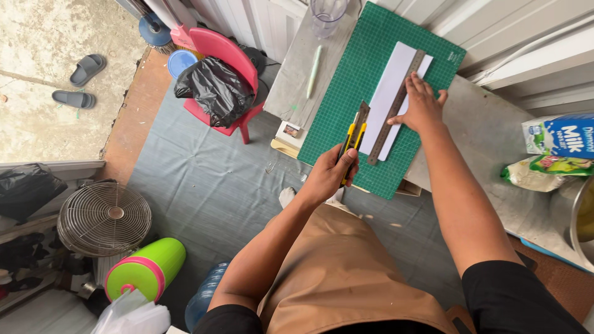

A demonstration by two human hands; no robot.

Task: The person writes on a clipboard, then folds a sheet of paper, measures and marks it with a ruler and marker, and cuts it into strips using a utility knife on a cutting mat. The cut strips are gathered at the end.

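Head view: left hand [328,176] gripping yellow knife [352,141], right hand [421,106] flat on ruler [396,106] (blue-and-white carton [560,136] far right).

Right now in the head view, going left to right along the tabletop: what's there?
Clear cup → pale green pen → yellow utility knife in the left hand → metal ruler → right hand pressing it → milk carton.

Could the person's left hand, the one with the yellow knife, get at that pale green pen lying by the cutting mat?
Probably yes. The left hand is shut on the yellow utility knife at the green cutting mat's near edge. The pale green pen lies farther along the grey board, nothing between, but the knife fills that hand.
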